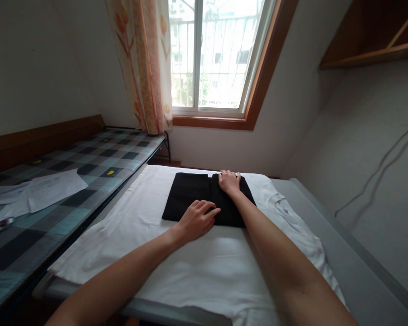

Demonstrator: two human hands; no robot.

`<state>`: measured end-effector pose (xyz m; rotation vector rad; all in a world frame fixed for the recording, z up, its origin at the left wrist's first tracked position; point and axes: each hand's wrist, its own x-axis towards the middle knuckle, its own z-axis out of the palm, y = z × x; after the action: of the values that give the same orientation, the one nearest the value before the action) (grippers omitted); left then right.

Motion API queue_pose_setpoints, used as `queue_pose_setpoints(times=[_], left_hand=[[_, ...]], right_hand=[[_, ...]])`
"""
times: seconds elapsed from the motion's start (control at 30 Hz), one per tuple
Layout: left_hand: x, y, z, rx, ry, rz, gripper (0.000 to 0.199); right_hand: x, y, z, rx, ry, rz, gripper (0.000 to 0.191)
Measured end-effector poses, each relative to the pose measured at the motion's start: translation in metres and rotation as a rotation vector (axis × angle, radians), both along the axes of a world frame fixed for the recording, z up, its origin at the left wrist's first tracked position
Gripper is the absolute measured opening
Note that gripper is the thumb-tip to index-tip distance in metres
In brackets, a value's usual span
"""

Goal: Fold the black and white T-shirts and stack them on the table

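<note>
A folded black cloth (pixel 190 194), perhaps a garment, lies flat on a white sheet (pixel 190 262) over a table. Two sections of it meet at a narrow gap at the far edge. My left hand (pixel 199 217) rests on its near part, fingers loosely bent and the thumb and forefinger apart. Over the far right edge, my right hand (pixel 229 182) lies palm down with its fingers stretched out. Neither hand grips anything that I can see; the palms are hidden.
On the left stands a bed with a checked mattress (pixel 71 158), papers (pixel 51 188) on it. A window (pixel 217 59) and a flowered curtain (pixel 143 68) are behind the table. A cable (pixel 370 181) hangs on the right wall, below a wooden shelf (pixel 370 56).
</note>
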<state>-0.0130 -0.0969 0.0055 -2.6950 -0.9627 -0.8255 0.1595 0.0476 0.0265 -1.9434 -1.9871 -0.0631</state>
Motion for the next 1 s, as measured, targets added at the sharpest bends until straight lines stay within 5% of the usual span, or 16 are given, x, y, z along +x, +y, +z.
queue_pose_setpoints(times=[0.23, 0.47, 0.7, 0.87, 1.0], left_hand=[[0.006, 0.002, -0.006, 0.018, 0.053, 0.066, 0.027], [0.005, 0.002, -0.004, 0.064, 0.102, -0.008, 0.025], [0.006, -0.001, 0.0, 0.041, 0.089, -0.018, 0.024], [0.005, -0.003, 0.004, -0.029, 0.091, -0.173, 0.049], [0.006, -0.004, 0.005, -0.096, 0.085, -0.196, 0.043]], right_hand=[[-0.003, 0.003, -0.003, -0.095, -0.01, -0.043, 0.037], [-0.003, 0.004, -0.004, 0.011, 0.03, 0.002, 0.036], [-0.003, 0.002, -0.007, -0.073, -0.024, 0.051, 0.036], [-0.002, -0.003, -0.005, -0.021, -0.031, 0.105, 0.047], [0.009, -0.013, 0.0, -0.13, -0.074, 0.138, 0.061]])
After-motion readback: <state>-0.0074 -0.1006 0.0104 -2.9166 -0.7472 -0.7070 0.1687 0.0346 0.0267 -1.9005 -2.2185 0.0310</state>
